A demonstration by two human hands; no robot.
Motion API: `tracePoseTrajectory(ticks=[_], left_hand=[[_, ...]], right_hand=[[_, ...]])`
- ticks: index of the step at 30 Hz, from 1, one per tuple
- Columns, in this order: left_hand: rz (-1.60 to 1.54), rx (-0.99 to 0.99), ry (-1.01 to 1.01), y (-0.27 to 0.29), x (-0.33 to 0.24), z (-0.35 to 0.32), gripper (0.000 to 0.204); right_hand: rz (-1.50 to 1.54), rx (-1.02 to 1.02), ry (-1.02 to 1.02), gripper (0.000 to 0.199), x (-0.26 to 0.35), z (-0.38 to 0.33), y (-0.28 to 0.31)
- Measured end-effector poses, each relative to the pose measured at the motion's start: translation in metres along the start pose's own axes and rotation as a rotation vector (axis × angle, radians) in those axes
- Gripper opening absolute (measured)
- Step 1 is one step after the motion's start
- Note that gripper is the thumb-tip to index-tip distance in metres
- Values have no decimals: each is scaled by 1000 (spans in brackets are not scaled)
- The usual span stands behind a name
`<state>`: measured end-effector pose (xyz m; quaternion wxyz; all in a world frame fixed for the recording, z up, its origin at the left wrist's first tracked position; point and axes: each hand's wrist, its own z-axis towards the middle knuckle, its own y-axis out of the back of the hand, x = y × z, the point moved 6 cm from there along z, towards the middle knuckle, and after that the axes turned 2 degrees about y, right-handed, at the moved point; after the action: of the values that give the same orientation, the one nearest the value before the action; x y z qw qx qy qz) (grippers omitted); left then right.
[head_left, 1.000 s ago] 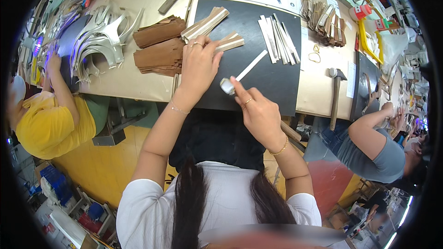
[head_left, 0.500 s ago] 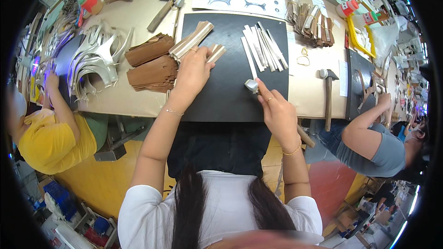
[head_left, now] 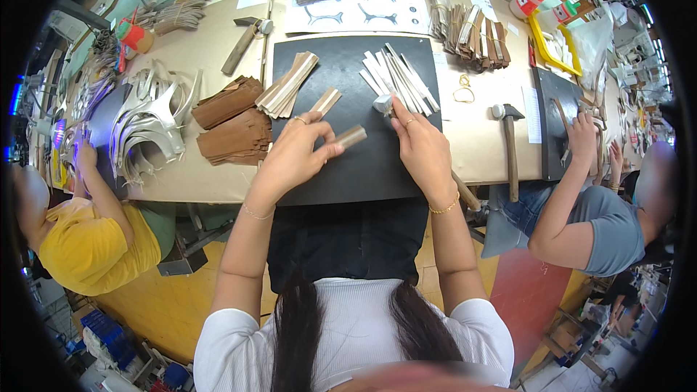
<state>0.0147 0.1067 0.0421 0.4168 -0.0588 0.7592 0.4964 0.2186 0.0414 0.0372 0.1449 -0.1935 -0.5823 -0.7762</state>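
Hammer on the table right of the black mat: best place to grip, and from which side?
Grip the hammer low on its wooden handle, coming from the near table edge. It lies flat with the head at the far end and the handle end pointing toward the person, clear of other things.

The left hand [head_left: 294, 152] held a short tan strip [head_left: 350, 136] pinched between thumb and fingers [head_left: 330, 151], just above the black mat [head_left: 341, 152] on the counter [head_left: 479, 145]. The right hand [head_left: 421, 147] gripped a small grey tool [head_left: 382, 104], its tip touching the fan of pale strips [head_left: 399, 80] at the far right of the mat. A second tan strip [head_left: 326, 100] lay flat on the mat near a stack of beige strips [head_left: 289, 87]. Brown folded pieces [head_left: 236, 120] sat left of the mat. A hammer [head_left: 508, 145] lay to the right. Other people's arms rested at both sides.
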Motion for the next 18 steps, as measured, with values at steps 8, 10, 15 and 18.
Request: tracePoseTrajectory(ticks=[8,10,15,18], left_hand=[[-207,192,90,-20,-13,-10,22],[-214,116,89,-34,-16,-7,20],[-110,-180,-29,-63,-20,-8,23],[-24,-279,-70,-70,-19,-12,22]], right_hand=[[131,55,-89,42,3,-34,20],[183,53,-131,42,1,-42,23],[196,56,-169,43,0,-57,29],[165,114,-181,44,1,-63,26]])
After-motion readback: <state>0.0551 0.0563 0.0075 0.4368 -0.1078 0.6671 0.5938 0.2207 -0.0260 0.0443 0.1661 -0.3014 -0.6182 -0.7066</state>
